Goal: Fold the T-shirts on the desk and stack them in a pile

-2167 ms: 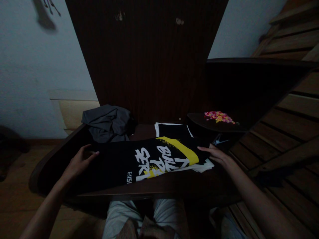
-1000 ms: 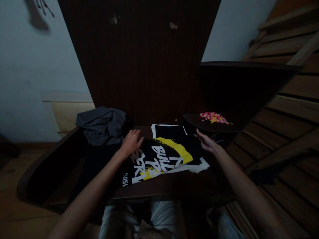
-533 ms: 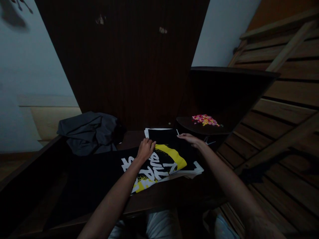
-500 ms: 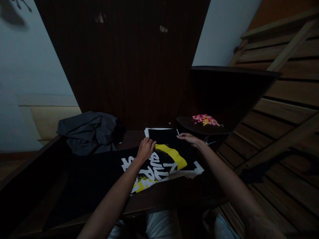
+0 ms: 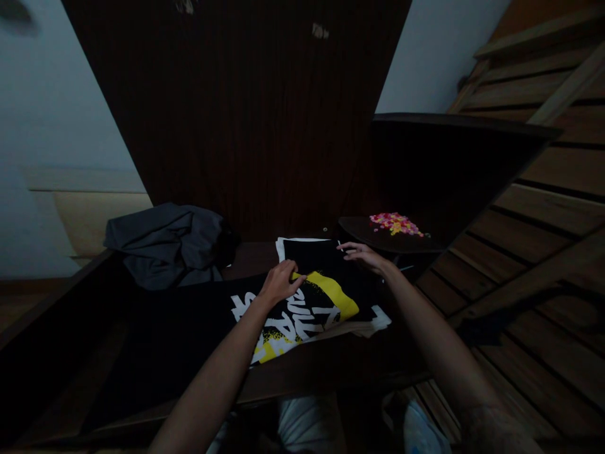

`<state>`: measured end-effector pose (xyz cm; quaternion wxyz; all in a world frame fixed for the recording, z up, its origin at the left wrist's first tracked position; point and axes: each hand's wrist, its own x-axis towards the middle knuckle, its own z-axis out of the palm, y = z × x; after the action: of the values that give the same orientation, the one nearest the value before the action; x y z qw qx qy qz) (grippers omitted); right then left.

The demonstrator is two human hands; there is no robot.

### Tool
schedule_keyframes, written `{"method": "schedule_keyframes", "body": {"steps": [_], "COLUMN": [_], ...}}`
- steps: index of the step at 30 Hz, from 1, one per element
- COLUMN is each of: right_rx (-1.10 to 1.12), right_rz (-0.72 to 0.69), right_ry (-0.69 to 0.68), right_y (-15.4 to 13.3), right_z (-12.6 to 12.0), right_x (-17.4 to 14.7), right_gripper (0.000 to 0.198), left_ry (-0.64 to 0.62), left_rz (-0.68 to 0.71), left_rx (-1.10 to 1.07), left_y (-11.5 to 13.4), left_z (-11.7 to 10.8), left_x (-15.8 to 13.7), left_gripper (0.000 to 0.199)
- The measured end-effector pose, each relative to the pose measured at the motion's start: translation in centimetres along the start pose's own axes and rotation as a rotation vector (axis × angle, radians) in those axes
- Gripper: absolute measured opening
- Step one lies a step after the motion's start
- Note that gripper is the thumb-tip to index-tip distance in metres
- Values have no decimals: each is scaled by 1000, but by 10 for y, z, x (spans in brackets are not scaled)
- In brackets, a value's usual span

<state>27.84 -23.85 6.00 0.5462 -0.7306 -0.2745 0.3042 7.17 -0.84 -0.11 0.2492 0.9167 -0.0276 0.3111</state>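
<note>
A black garment, seemingly a T-shirt [image 5: 302,309], lies partly folded on the dark wooden surface, with white lettering and a yellow stripe printed on it. White edges show at its top left and lower right. My left hand [image 5: 282,282] rests on the print, thumb stretched out to the side and fingers loosely bent on the cloth. At the upper right edge of the garment is my right hand [image 5: 363,255], fingers apart; whether its fingertips touch the cloth is hard to see. Dark fabric spreads left, its outline lost in shadow.
A crumpled grey cloth [image 5: 170,246] lies at the back left. Pink, red and yellow small pieces [image 5: 396,224] are heaped on a dark corner shelf [image 5: 354,228] at the right. A tall dark panel [image 5: 246,126] rises behind, and wooden slats [image 5: 558,208] stand on the right.
My right hand has loosened from the garment's upper right edge, and its fingers have spread. My left thumb has moved out from the fingers. The view has shifted slightly.
</note>
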Motion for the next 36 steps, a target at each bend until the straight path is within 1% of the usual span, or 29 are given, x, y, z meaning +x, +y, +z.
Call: {"method": "schedule_keyframes", "body": {"steps": [3, 6, 9, 13, 15, 17, 19, 22, 25, 27, 30, 32, 36], "right_rx": [-50, -77, -8, 85, 80, 3, -136, -345, -494, -563, -584, -550, -374], "right_rz": [-4, 22, 22, -56, -82, -85, -88, -139, -169, -183, -234, -235, -123], "right_ry": [91, 123, 109, 97, 92, 62, 16, -63, -132, -146, -100, -55, -9], "right_y": [-5, -8, -7, -8, -12, -17, -23, -30, -32, -32, -31, -31, -33], "right_z": [11, 23, 30, 28, 25, 22, 19, 14, 9, 8, 10, 13, 16], "right_x": [12, 24, 31, 30, 27, 22, 18, 14, 11, 8, 2, -3, -18], "right_gripper": [33, 34, 43, 44, 43, 40, 36, 36, 41, 40, 32, 30, 38], "left_ry": [7, 35, 70, 115, 137, 142, 121, 37, -48, -77, -93, -87, -60], "left_rz": [-44, -70, -67, -76, -96, -123, -146, -153, -137, -126, -123, -143, -185], "left_rx": [-39, -97, -163, -233, -267, -293, -299, -280, -240, -217, -199, -199, -269], "left_y": [0, -1, -1, 2, 3, 4, 3, 3, 3, 4, 3, 2, -1], "left_z": [0, 1, 0, -5, -8, -11, -14, -19, -24, -26, -27, -27, -28], "left_x": [0, 2, 3, 3, 5, 6, 9, 12, 14, 14, 14, 15, 16], "left_gripper": [16, 17, 11, 2, 3, 8, 15, 20, 20, 20, 21, 21, 14]}}
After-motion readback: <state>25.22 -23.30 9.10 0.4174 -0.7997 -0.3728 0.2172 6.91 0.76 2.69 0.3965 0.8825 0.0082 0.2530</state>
